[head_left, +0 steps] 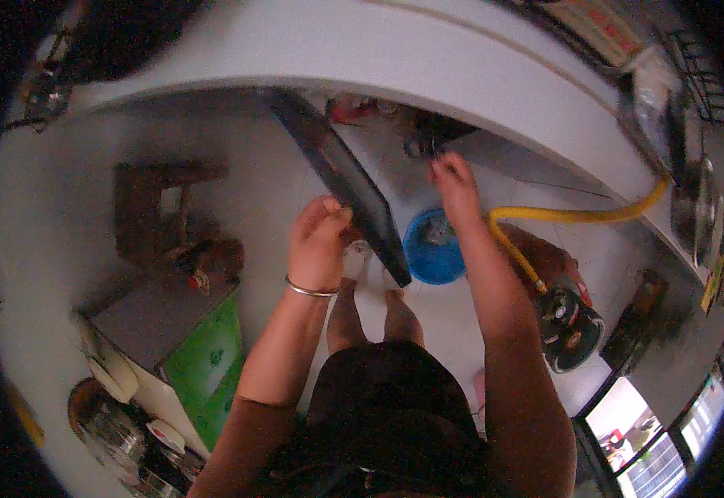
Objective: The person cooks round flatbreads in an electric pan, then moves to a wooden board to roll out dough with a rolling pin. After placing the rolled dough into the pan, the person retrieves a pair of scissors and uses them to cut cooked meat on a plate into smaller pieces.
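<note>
My left hand [319,241], with a silver bangle on its wrist, has its fingers curled at the edge of a dark, flat panel [341,170]. The panel looks like a cabinet door and slants out from under the pale counter. Further right, my right hand [455,184] is raised below the counter edge with fingers bent together. Whatever those fingers pinch, if anything, is too blurred to make out. Just beyond them is a dark object [441,129] in the shade under the counter, beside something red [347,109].
A blue basin [435,249] stands on the tiled floor beneath my right hand. From the counter [362,41], a yellow hose [577,216] runs to a dark gas cylinder [573,324] at the right. On the left are a green-fronted box [208,365] and a wooden stool [150,207].
</note>
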{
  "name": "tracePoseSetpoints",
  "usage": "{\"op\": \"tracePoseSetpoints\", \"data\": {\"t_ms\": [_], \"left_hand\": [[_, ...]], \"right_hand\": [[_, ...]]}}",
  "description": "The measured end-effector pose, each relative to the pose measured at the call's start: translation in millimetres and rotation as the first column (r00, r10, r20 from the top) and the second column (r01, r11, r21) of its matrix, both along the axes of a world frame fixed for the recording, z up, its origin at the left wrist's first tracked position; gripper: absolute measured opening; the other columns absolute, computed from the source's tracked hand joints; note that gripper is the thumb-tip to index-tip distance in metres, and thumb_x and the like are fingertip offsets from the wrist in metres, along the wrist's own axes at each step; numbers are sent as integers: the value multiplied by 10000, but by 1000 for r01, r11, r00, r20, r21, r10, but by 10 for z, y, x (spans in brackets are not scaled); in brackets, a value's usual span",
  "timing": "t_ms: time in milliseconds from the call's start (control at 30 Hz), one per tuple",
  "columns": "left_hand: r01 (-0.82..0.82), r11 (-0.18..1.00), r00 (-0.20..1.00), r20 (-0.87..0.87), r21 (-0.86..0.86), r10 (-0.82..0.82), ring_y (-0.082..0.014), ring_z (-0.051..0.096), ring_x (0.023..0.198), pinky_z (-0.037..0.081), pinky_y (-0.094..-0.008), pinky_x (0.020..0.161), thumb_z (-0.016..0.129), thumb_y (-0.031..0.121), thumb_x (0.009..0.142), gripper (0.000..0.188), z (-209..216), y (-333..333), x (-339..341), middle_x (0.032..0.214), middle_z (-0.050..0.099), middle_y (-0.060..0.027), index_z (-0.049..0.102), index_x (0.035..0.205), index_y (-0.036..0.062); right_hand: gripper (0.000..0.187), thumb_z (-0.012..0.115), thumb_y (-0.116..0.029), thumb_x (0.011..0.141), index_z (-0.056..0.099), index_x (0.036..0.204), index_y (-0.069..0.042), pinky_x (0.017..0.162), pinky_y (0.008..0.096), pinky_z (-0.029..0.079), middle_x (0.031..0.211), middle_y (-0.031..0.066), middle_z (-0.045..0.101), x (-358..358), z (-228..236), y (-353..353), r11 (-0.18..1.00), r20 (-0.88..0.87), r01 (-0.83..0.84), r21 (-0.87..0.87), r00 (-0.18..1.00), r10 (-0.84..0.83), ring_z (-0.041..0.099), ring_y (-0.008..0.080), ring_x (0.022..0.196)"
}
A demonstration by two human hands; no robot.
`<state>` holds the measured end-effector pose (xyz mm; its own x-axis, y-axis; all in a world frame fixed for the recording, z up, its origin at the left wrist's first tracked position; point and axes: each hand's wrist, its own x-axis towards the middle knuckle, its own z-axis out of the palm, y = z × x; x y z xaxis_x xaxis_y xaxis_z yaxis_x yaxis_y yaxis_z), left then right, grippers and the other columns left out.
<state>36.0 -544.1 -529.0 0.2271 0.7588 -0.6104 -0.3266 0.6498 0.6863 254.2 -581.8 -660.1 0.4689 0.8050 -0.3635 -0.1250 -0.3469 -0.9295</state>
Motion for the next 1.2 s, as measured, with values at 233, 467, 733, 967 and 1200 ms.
{"op": "tracePoseSetpoints", "data": {"t_ms": [233,467,733,967,1200], "left_hand": [[43,996,944,330,-82,-13,-199,558,760,477,-389,764,595,13,713,134,76,53,219,768,566,-5,564,806,104],[117,992,624,780,-39,-43,-265,525,945,385,-470,955,474,-65,578,471,-125,627,1223,932,574,-86,571,1026,39],[687,725,485,774,-50,-406,-306,559,1011,443,-473,879,540,262,848,337,-329,263,1516,1112,583,-156,540,1085,23],[708,702,628,524,-80,-575,-304,635,776,539,-407,670,515,284,905,336,956,-480,858,885,632,-180,556,952,-46],[255,966,881,403,33,-247,-281,613,642,482,-373,530,421,221,930,301,868,358,572,698,614,-189,551,807,-21]], "right_hand": [[96,505,13,815,468,894,-26,637,332,417,824,80,499,-47,1744,-2030,945,-184,322,57,934,-307,480,172,677],[106,532,-30,780,466,853,-70,618,316,425,906,75,505,-297,2604,-2854,846,-414,477,237,838,-356,485,171,731],[143,579,-11,739,491,842,-56,648,303,456,865,69,523,-830,2989,-2637,867,-352,388,312,895,-274,533,178,751],[218,683,-49,697,491,801,-41,670,316,422,794,101,512,-927,3065,-2156,977,501,-177,123,860,92,519,233,736],[232,717,-102,688,509,780,-58,769,373,467,953,162,605,-1225,3338,-1865,934,508,-348,77,820,264,581,315,863]]}}
